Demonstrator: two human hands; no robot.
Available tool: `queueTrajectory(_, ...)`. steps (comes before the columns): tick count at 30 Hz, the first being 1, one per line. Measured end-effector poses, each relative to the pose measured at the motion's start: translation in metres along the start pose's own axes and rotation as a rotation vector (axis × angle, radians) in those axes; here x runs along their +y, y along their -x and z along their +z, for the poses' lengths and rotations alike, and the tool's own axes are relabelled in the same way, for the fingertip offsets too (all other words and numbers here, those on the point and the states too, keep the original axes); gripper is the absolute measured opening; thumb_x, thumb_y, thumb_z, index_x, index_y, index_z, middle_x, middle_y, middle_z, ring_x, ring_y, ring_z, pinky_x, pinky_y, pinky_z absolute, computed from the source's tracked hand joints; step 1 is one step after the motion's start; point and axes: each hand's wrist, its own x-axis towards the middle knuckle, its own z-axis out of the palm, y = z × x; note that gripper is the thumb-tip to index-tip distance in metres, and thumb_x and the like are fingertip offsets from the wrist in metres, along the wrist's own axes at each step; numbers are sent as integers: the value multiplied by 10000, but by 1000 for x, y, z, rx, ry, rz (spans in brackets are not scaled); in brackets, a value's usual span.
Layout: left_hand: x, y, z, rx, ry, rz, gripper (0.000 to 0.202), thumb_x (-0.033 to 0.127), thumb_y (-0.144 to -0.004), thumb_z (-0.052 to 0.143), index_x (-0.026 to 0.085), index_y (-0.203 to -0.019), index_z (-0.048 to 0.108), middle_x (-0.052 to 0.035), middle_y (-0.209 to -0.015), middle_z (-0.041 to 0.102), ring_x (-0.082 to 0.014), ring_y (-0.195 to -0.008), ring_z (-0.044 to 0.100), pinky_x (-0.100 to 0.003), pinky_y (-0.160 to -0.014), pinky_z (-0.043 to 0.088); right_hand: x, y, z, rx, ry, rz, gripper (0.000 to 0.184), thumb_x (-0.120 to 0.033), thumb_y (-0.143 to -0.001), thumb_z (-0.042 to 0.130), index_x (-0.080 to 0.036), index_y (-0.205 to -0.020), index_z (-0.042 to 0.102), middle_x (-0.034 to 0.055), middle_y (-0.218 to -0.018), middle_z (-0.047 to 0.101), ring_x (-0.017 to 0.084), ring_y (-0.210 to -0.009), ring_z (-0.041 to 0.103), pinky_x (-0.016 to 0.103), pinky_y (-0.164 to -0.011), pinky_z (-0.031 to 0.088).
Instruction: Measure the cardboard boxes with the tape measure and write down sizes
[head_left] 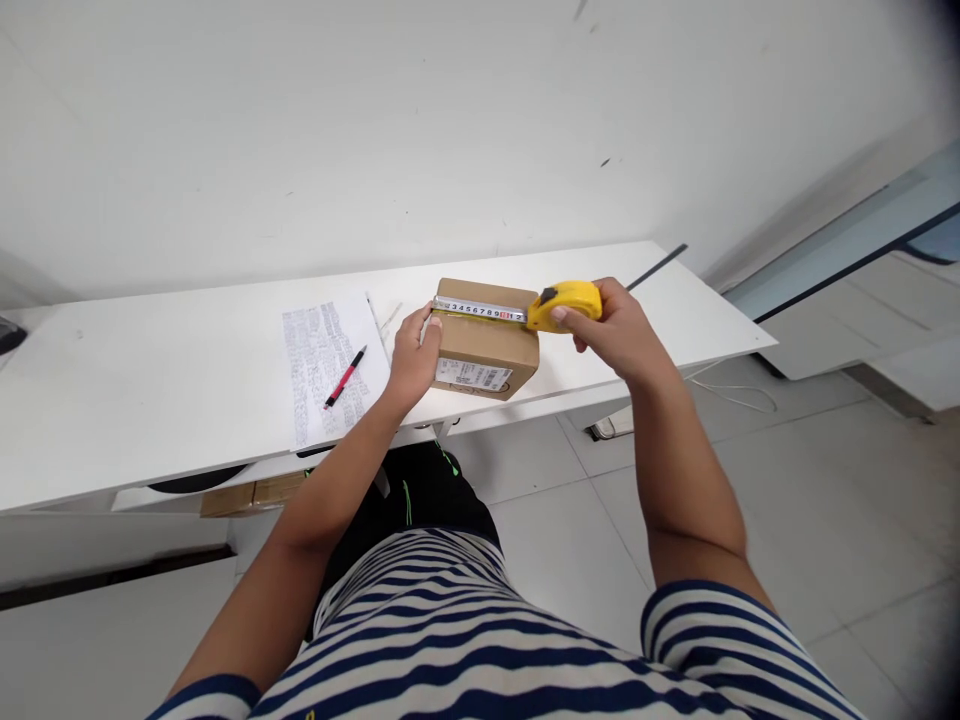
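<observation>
A brown cardboard box (487, 345) with a white printed label (474, 374) on its front side rests on the white table. Across its top lies the silver blade (480, 310) of a tape measure, numbers facing up. My right hand (619, 328) is closed round the tape measure's yellow case (564, 304), at the box's right edge, thumb on its near side. A dark strap (658, 266) sticks out beyond that hand. At the box's left end my left hand (415, 358) grips the corner, its fingertips by the blade's end; exactly how they touch the blade is hidden.
Left of the box, handwritten paper (307, 350) lies on the table (165, 370) with a red and black pen (346, 377) across it. A white wall (337, 140) stands behind. Beneath the table is another cardboard box (255, 494). A pale cable (739, 395) lies on the tiled floor.
</observation>
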Motion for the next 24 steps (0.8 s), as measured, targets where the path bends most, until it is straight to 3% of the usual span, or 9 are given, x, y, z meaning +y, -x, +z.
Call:
queueTrajectory(10, 1, 2, 2, -14, -26, 19, 386, 369, -1028, 565, 235, -1346, 739, -106, -1528, 684, -283, -1504, 569, -437, -1337, 346, -58, -25, 83, -119, 162, -119, 500, -667, -795, 759, -274, -1000, 528, 27, -971, 714, 256, -889, 654, 390, -737, 500)
queueTrajectory(18, -1, 8, 2, -85, 37, 23, 476, 426, -1058, 523, 235, -1478, 637, -132, -1570, 643, -304, -1514, 558, -471, -1304, 387, -78, -28, 113, -156, 243, -136, 454, -656, -841, 705, -285, -967, 476, 35, -942, 702, 258, -868, 638, 386, -750, 475)
queueTrajectory(21, 2, 8, -1, -81, 92, -71, 712, 494, -986, 690, 264, -1622, 467, -156, -1731, 478, -322, -1642, 418, -492, -1340, 329, -77, -26, 115, -143, 218, -129, 466, -668, -826, 714, -279, -990, 516, 31, -966, 705, 257, -900, 638, 395, -776, 503)
queueTrajectory(24, 9, 14, -14, -7, 135, -66, 1043, 583, -860, 845, 325, -1701, 284, -170, -1818, 323, -339, -1694, 329, -512, -1350, 312, -69, -17, 116, -14, 140, -186, 562, -725, -784, 737, -274, -1064, 550, 38, -1015, 702, 271, -943, 654, 452, -846, 558)
